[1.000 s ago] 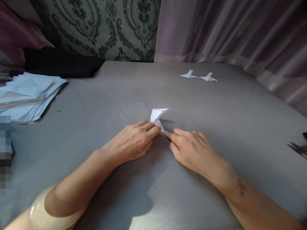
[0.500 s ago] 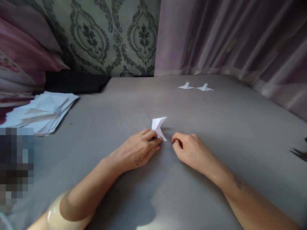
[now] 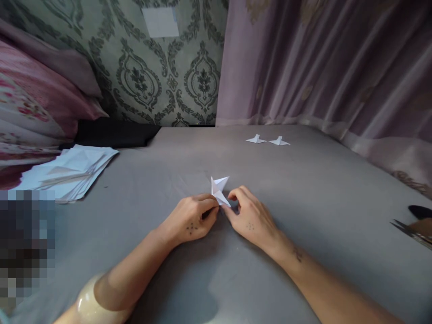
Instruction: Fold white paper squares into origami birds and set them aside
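A small white folded-paper figure (image 3: 218, 186) with pointed flaps stands on the grey cloth in front of me. My left hand (image 3: 199, 213) pinches its near lower edge between thumb and fingers. At its right side is my right hand (image 3: 248, 209), with thumb and index finger apart around the lower right point. The right thumb reaches that point's underside; whether it presses on the paper I cannot tell. Farther back, two finished-looking folded-paper figures (image 3: 256, 139) sit side by side, each with a raised middle and spread points.
A stack of white paper sheets (image 3: 84, 164) lies at the left, before a black folded item (image 3: 118, 132). Scissors (image 3: 410, 231) rest at the right edge beside a dark oval object (image 3: 420, 211). Pink curtains (image 3: 303, 67) border the right, patterned wallpaper (image 3: 168, 85) the back.
My right hand has moved left to the paper figure, its fingers parting. The figure has turned slightly and its flaps look more opened. The left hand keeps its hold; the view has tilted up.
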Demonstrator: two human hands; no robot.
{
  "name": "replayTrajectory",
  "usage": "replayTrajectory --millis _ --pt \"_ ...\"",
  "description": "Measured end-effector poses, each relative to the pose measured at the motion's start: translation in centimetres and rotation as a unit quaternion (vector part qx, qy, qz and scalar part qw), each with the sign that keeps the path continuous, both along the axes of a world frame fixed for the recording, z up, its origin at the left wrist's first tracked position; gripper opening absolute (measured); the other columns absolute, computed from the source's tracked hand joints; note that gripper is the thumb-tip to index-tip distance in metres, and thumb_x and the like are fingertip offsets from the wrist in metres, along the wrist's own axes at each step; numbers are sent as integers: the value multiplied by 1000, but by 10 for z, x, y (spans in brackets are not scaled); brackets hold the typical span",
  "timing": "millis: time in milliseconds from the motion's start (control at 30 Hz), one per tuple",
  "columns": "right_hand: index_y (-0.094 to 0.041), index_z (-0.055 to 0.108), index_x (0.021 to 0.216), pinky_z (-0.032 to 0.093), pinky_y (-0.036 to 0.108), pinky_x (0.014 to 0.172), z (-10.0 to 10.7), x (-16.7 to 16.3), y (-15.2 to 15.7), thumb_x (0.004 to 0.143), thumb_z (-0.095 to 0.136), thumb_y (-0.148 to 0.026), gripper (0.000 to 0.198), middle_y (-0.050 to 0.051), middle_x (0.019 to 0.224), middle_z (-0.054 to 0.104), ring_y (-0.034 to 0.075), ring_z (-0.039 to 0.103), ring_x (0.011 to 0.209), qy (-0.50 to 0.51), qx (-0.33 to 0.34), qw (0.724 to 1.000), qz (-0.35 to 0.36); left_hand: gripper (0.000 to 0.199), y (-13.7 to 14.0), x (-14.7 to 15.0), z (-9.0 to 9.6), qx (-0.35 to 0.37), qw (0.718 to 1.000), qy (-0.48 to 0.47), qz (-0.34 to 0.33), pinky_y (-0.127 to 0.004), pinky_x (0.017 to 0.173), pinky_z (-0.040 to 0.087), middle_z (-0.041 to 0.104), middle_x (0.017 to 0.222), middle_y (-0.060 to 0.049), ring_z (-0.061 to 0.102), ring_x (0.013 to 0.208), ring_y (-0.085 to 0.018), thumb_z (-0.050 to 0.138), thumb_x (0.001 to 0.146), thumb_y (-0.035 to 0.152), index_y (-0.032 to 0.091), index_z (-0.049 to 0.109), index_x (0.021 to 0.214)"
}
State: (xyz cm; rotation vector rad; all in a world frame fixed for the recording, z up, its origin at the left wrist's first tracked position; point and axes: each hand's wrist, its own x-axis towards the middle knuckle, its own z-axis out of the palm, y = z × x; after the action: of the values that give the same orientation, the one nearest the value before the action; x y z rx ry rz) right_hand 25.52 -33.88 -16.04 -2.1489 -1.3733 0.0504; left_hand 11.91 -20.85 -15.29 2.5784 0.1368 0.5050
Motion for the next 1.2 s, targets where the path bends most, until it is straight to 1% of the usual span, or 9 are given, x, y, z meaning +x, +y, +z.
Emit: replayTrajectory --millis 200,367,467,533,633,700,867,1000,1200 --pt "-21 58 89 35 27 59 -5 -4 8 90 51 -29 11 4 91 62 16 60 72 -56 -14 998 7 19 0 2 7 -88 994 -11 62 -22 67 47 69 78 -4 64 70 -14 50 82 18 17 70 82" --pt "-20 63 78 39 28 65 -3 1 8 89 48 -24 19 4 80 63 17 59 72 9 25 1000 -14 20 1 5 13 -199 963 -8 180 -24 63 44 69 71 -2 62 69 -16 54 82 28 17 70 77" --pt "-19 65 79 40 27 60 2 7 6 89 49 -32 23 3 70 61 14 55 61 167 69 983 -29 23 2 7 16 -337 907 -68 245 -25 64 46 70 73 -4 62 69 -17 60 80 36 16 71 79" --pt "-19 66 86 37 25 49 5 11 4 88 51 -43 29 1 67 60 11 48 49 332 82 939 -27 26 2 9 16 -433 856 -113 258 -25 65 46 70 79 -6 63 72 -17 65 76 39 15 71 84" --pt "-19 67 90 33 23 43 8 11 1 83 56 -53 37 0 67 59 8 42 45 486 100 868 2 33 0 11 15 -564 787 -135 209 -26 69 47 70 91 -9 64 80 -18 71 73 40 15 69 93" --pt "-18 68 89 35 22 45 8 8 -1 81 59 -54 37 -1 65 58 8 43 48 505 114 855 13 34 -1 12 12 -627 752 -132 157 -27 73 48 70 93 -9 65 84 -19 71 75 42 15 69 95" --pt "-19 71 91 40 23 50 6 5 -1 82 59 -51 35 -1 64 57 10 47 53 436 133 889 -29 34 -4 13 10 -669 711 -157 146 -26 74 48 68 89 -8 64 82 -17 69 78 43 14 66 97" --pt "-19 71 87 45 25 61 4 7 0 85 57 -43 27 3 79 63 14 56 69 336 170 926 -27 38 -4 11 11 -639 727 -177 178 -26 77 47 67 85 -2 62 81 -14 71 77 40 19 62 107" --pt "-20 71 85 47 26 69 1 4 2 88 54 -32 21 5 88 65 17 61 82 266 187 946 3 45 -8 12 12 -615 746 -167 194 -25 77 48 71 89 -2 64 81 -13 76 72 33 23 62 113"
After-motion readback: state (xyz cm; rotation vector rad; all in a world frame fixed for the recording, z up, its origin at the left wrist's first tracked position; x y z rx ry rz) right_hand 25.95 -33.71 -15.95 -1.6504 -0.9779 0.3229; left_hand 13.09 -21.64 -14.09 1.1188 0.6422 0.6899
